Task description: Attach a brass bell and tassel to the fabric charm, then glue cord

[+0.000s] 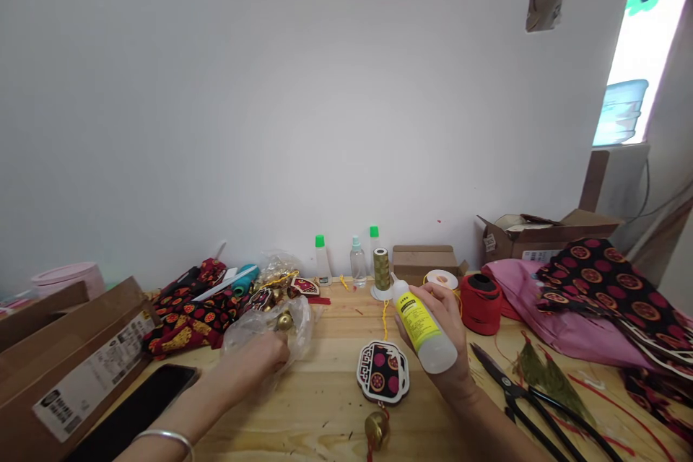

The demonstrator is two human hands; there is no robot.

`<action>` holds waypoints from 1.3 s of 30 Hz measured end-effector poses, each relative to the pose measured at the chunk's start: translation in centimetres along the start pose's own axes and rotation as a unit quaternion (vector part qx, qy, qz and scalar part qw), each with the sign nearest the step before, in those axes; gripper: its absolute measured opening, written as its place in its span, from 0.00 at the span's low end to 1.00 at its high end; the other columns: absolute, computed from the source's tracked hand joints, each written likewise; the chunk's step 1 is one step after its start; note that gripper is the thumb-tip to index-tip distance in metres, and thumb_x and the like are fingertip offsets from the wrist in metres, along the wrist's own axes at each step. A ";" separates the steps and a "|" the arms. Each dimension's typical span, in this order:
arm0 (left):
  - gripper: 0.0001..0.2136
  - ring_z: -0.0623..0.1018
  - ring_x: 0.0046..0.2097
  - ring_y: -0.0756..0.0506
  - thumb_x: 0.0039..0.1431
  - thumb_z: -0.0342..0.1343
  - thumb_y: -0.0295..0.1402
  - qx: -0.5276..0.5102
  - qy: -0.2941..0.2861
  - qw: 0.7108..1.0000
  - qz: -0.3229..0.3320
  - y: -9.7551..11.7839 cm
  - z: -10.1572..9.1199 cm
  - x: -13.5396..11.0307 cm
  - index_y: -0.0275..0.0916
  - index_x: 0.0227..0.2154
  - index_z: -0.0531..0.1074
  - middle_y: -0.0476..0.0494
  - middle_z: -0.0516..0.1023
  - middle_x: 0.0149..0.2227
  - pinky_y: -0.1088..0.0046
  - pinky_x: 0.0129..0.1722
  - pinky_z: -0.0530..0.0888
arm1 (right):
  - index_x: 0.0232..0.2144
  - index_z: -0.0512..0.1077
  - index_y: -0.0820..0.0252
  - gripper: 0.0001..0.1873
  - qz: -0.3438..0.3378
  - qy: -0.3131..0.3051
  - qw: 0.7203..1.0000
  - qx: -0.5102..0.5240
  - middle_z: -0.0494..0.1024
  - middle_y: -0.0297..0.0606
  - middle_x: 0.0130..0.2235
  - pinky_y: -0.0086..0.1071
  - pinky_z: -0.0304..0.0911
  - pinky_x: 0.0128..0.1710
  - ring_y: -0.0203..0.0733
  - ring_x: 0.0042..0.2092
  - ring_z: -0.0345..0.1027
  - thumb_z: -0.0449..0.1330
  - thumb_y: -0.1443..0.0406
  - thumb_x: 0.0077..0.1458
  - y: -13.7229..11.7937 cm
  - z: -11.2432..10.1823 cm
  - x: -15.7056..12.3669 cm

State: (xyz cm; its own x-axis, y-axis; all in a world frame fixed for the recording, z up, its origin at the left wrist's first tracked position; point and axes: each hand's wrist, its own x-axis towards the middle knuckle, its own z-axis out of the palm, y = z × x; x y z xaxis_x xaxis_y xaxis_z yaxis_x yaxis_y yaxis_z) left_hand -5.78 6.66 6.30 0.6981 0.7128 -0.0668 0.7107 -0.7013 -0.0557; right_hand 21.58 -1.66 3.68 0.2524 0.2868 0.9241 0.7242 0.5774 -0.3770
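Holding a tilted bottle [418, 328] in the right grip [453, 325].

A passage over the table [325, 393] is being offered between the left grip [273, 352] and the pendant [380, 373]. Ahead of the left grip, reach is being hindered by a plastic bag [246, 333]; beside the right grip [447, 314], the way is being blocked by red thread [481, 314] and scissors [509, 382].

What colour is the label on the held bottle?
The label is yellow with dark print; the head view shows it.
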 end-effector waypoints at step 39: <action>0.10 0.71 0.33 0.46 0.56 0.40 0.32 -0.287 0.132 0.949 -0.010 11.3 2.8 6.1 0.38 0.28 0.66 0.44 0.73 0.29 0.72 0.32 0.64 | 0.27 0.66 0.65 0.16 0.373 -0.232 0.896 0.061 0.73 0.39 0.25 0.27 0.61 0.18 0.36 0.22 0.65 0.58 0.56 0.43 1.5 -0.5 0.4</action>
State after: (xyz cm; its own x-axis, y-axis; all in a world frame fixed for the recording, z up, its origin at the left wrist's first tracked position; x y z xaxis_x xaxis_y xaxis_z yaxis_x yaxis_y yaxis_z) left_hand 6.25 3.08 2.51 0.6280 0.7560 0.1848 0.6005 -0.6217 0.5029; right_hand 23.11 -1.08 3.52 0.3232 0.8987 0.2965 0.3825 0.1625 -0.9095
